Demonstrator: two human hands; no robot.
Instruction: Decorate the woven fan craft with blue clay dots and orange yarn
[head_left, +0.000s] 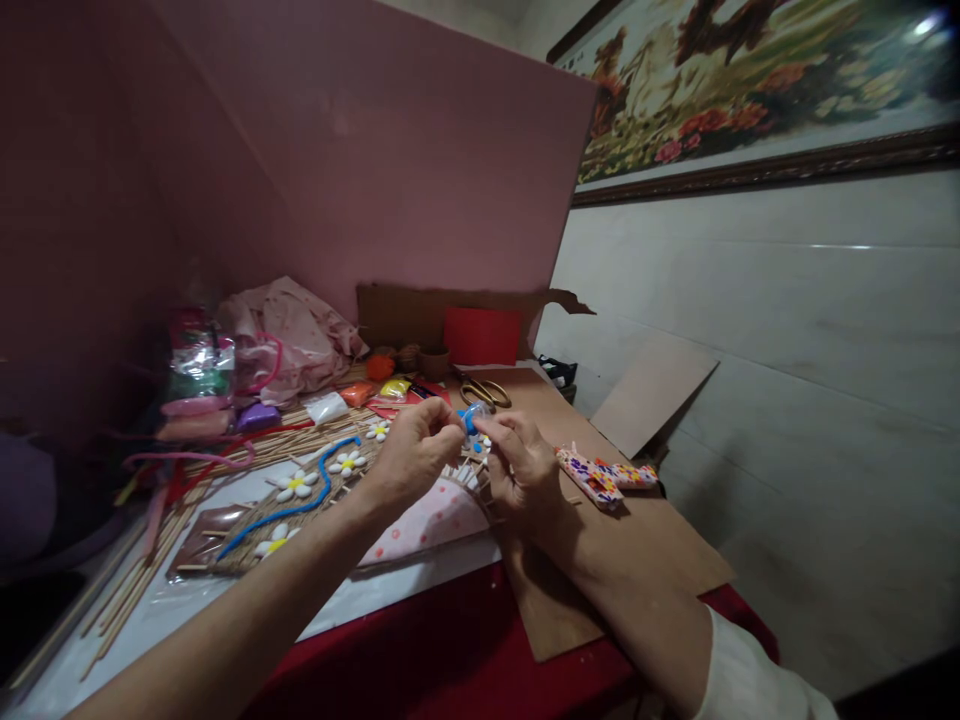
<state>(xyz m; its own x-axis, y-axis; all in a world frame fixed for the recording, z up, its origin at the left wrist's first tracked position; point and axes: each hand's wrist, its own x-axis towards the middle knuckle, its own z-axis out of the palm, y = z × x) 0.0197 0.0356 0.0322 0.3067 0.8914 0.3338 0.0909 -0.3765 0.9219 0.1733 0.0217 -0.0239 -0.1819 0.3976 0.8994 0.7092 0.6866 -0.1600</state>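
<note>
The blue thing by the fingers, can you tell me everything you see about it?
The blue lump is small and bright, and looks like soft clay. Clear, crinkly plastic seems to wrap part of it. It is up above the table, between the two hands. The right hand pinches it with its fingertips. The left hand is right beside it, perhaps gripping too. Fingers hide its full shape.

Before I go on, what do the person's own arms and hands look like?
The left hand and right hand are both ungloved, with no watch or bracelet showing. An off-white cloth sleeve covers the right arm near the picture's bottom edge; the left forearm shows no sleeve.
</note>
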